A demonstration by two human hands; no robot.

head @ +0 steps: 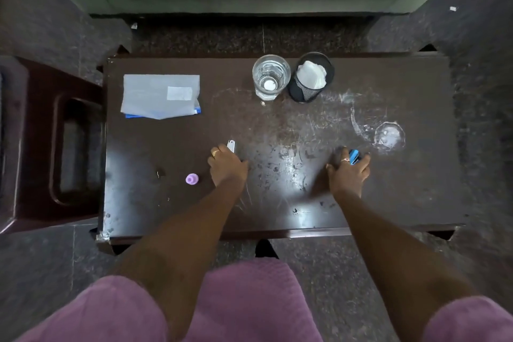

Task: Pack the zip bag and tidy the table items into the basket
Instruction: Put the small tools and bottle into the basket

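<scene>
Nearest, the left hand (228, 164) was curled over a small white item (231, 145), its fingertips pinched on the near end while the far end poked out toward 12 o'clock. The right hand (349, 169) was closed around a small blue item (353, 156); what either piece was could not be told at this size. Both looked light and hard, likely easy to lift with a fingertip pinch, though small enough to slip on the scuffed table (416, 180).

At 9 o'clock of the left hand, near it, stood a purple cap (191, 178), apart from everything else. It seemed light and rigid, probably inclined to roll if knocked, best taken by its sides.

Farther off, at 11 o'clock, the zip bag (160, 96) lay flat with a blue strip along its near edge. It looked thin, limp and slippery; a pinch at a corner or along the strip would likely serve better than a flat grab.

At 12 to 1 o'clock, at the far edge, a glass (271, 76) stood just beside the mesh basket (310, 78), which already held white paper (311, 75). The glass seemed fragile and stood in the way of a reach from the left to the basket; that approach risked tipping it. A clear lid (389, 135) lay at 2 o'clock, well apart.
</scene>
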